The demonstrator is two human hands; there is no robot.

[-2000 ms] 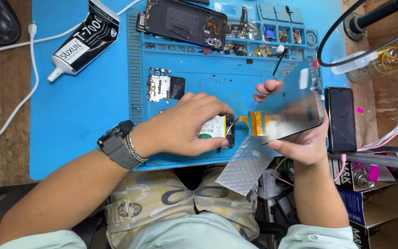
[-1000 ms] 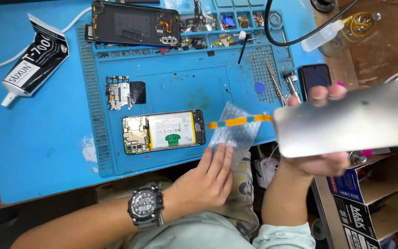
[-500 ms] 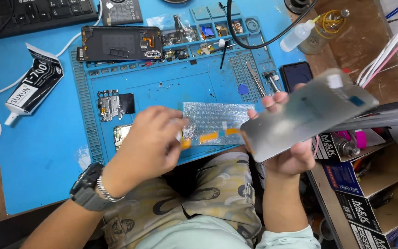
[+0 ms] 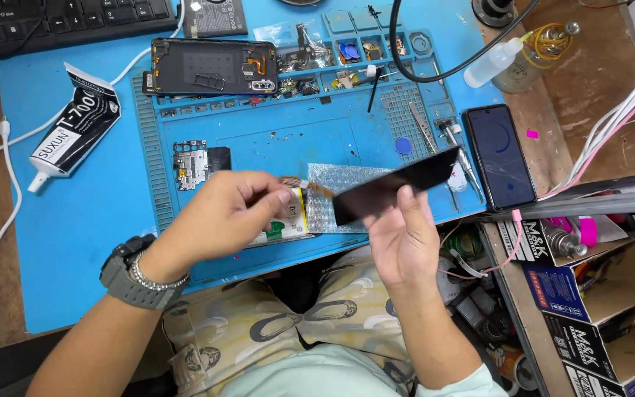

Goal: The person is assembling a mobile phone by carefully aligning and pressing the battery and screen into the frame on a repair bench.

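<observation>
A black-and-white glue tube (image 4: 73, 126) with printed lettering lies tilted at the left of the blue work mat (image 4: 67, 242). At the lower right, dark blue and black boxes (image 4: 564, 294) with white printed labels stand in an open cardboard compartment beside the desk. A small clear squeeze bottle (image 4: 490, 65) lies at the mat's upper right corner, and a dark phone (image 4: 500, 156) lies flat just right of the mat.

The right hand (image 4: 400, 239) grips the lower edge of a thin black screen panel (image 4: 395, 185), thumb in front, holding it edge-on and slanting above a patch of bubble wrap (image 4: 339, 180). The left hand (image 4: 225, 213), curled with fingertips pinched, holds the orange ribbon cable (image 4: 310, 187) at the panel's left end, above a phone frame with a battery (image 4: 288, 220) on the mat.
</observation>
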